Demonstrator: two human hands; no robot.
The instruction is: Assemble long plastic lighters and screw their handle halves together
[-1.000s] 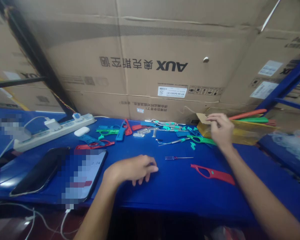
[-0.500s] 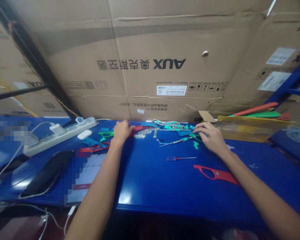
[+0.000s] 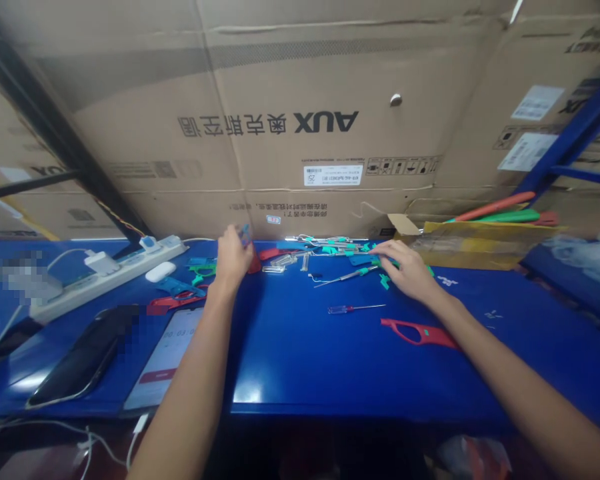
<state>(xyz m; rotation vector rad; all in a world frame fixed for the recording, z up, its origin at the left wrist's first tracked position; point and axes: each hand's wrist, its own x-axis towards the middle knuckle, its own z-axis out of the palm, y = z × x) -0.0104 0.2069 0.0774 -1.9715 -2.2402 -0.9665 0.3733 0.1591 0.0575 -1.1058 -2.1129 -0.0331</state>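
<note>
My left hand (image 3: 235, 257) is at the back of the table, its fingers closed on a blue plastic shell (image 3: 245, 232) whose end shows past the fingertips. A red plastic shell (image 3: 254, 262) lies beside it, partly hidden. My right hand (image 3: 405, 267) reaches over the right end of a pile of thin metal rods with teal clips (image 3: 337, 247). Its fingers are bent and apart, the tips near a blue piece (image 3: 363, 260); contact is unclear. A green handle piece (image 3: 427, 269) is mostly hidden behind this hand. Several clear plastic pieces (image 3: 283, 262) lie between the hands.
In front lie a small screwdriver (image 3: 350, 309) and a red looped handle shell (image 3: 420, 333). An open carton (image 3: 485, 247) with coloured handles stands at the right. To the left are a power strip (image 3: 125, 273), a white case (image 3: 161, 271), a black phone (image 3: 80, 360) and a lit phone (image 3: 165, 360).
My left hand moved from the front middle to the back left and took hold of the blue shell. My right hand came from the carton flap down and left to the pile.
</note>
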